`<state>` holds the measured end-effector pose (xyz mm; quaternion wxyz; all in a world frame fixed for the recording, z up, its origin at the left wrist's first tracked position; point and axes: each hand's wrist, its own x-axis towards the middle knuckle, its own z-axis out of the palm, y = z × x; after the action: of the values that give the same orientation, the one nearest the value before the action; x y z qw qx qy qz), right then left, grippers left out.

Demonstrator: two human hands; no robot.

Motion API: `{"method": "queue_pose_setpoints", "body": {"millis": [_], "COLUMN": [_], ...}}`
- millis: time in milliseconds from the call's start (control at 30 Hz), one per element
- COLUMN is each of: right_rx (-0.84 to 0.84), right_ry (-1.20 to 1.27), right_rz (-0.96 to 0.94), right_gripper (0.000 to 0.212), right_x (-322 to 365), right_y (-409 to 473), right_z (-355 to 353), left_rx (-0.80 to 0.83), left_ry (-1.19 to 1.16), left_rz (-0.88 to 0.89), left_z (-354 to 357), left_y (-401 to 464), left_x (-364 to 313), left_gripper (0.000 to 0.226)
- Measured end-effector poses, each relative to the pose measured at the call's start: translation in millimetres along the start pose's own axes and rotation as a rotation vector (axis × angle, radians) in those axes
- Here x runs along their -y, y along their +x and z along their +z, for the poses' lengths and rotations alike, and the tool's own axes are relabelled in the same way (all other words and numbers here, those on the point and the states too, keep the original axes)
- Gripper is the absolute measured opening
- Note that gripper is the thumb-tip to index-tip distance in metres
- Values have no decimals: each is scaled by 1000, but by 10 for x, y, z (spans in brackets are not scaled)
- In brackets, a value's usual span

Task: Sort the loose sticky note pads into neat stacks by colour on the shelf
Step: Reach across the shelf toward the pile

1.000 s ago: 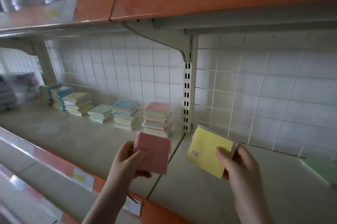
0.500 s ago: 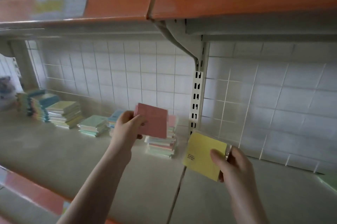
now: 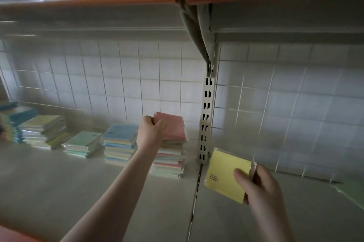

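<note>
Pastel stacks of sticky note pads run along the back edge of the shelf (image 3: pixel 59 182), and going from its left end there is a blurred stack with a blue pad on top (image 3: pixel 17 121), a yellow-topped stack (image 3: pixel 44 130), a low green-topped stack (image 3: pixel 83 143), a blue-topped stack (image 3: pixel 120 143) and, hard against the slotted upright (image 3: pixel 205 123), a tall stack (image 3: pixel 170 159) showing mixed pink, green and blue edges: five stacks that I can count, though the leftmost may be more than one. The left hand (image 3: pixel 150 130) has its fingers curled round the near-left corner of a pink pad (image 3: pixel 173 126), which sits on or just above the top of that tall stack; contact is not clear. To finish this step well, I would lower the pad flat, square its corners with the pad beneath, and let go without dragging it sideways, since the stack is tall and could slide. Right of the upright, the right hand (image 3: pixel 262 188) pinches one yellow pad (image 3: pixel 226 174) by its right edge, thumb on its face, held above the shelf. A green pad (image 3: pixel 352 192) lies at the shelf's far right, partly cut off.
</note>
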<state>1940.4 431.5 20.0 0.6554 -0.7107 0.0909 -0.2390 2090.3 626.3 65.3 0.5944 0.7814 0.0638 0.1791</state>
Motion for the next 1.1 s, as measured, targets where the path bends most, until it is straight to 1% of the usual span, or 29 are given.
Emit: {"method": "queue_pose_setpoints", "body": {"millis": [100, 167, 267, 333, 400, 433, 567, 633, 700, 867, 933, 1033, 1100], "right_rx": [-13, -22, -38, -49, -48, -45, -13, 5, 6, 51, 78, 133, 179], "right_ry": [-56, -93, -124, -129, -138, -143, -131, -120, -98, -61, -51, -8, 16], "right_rz": [-40, -75, -120, -134, -139, -142, -148, -137, -128, -153, -167, -139, -113], "right_gripper": [19, 24, 32, 36, 34, 34, 30, 25, 23, 32, 27, 20, 12], "right_x": [-25, -36, -41, -42, -62, -67, -97, -104, -100, -45, -65, -71, -52], "right_y": [12, 18, 25, 29, 39, 42, 42, 33, 19, -39, -62, -114, -154], "right_z": [24, 35, 49, 54, 58, 60, 70, 83, 98, 164, 199, 241, 258], "left_rx": [-72, -86, -65, -73, -88, -91, -94, -116, -160, -311, -346, -370, -399], "left_ry": [205, 271, 276, 253, 245, 251, 301, 330, 361, 532, 598, 668, 689], "left_rz": [-8, -6, -1, 3, 19, 34, 76, 133, 220, 388, 383, 283, 249], "left_z": [49, 60, 70, 59, 43, 38, 12, -19, -74, -378, -538, -775, -933], "left_y": [44, 67, 83, 72, 63, 62, 56, 20, -66, -398, -530, -747, -873], "left_x": [110, 150, 192, 200, 189, 185, 171, 169, 147, 219, 330, 486, 571], "left_gripper": [17, 19, 23, 32, 43, 44, 38, 37, 34, 23, 21, 20, 20]}}
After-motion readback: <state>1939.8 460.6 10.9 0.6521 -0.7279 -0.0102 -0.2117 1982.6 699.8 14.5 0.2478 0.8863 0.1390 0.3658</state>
